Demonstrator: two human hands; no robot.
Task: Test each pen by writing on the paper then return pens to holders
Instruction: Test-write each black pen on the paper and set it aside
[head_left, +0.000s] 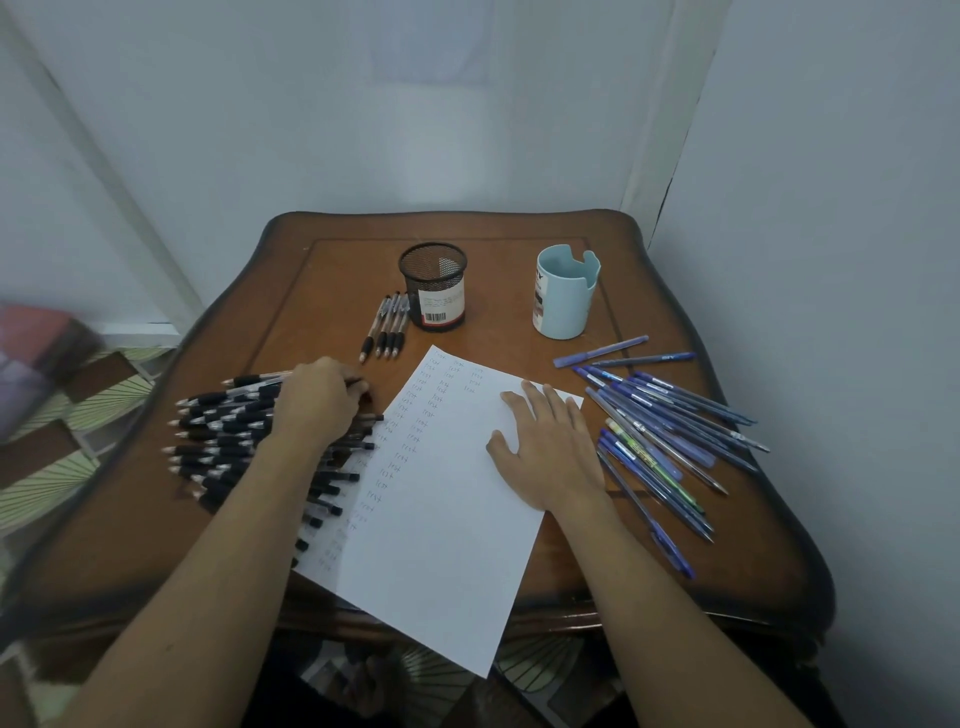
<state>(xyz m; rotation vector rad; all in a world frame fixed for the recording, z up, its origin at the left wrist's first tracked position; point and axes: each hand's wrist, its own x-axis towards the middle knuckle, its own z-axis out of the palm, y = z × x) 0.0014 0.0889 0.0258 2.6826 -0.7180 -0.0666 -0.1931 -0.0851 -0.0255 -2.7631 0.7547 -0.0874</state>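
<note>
Paper sheet (441, 519), columns of "test" on its left part, on wooden table (322, 291). Left hand (322, 400), left of sheet: fingers curled round one black pen (358, 383) at black pen pile (223, 441). Right hand (545, 447): flat, fingers spread, on sheet's right edge. Blue pens (665, 431): right of sheet. Mesh holder (434, 286), light-blue holder (566, 293), four black pens (387, 327): beyond sheet.
</note>
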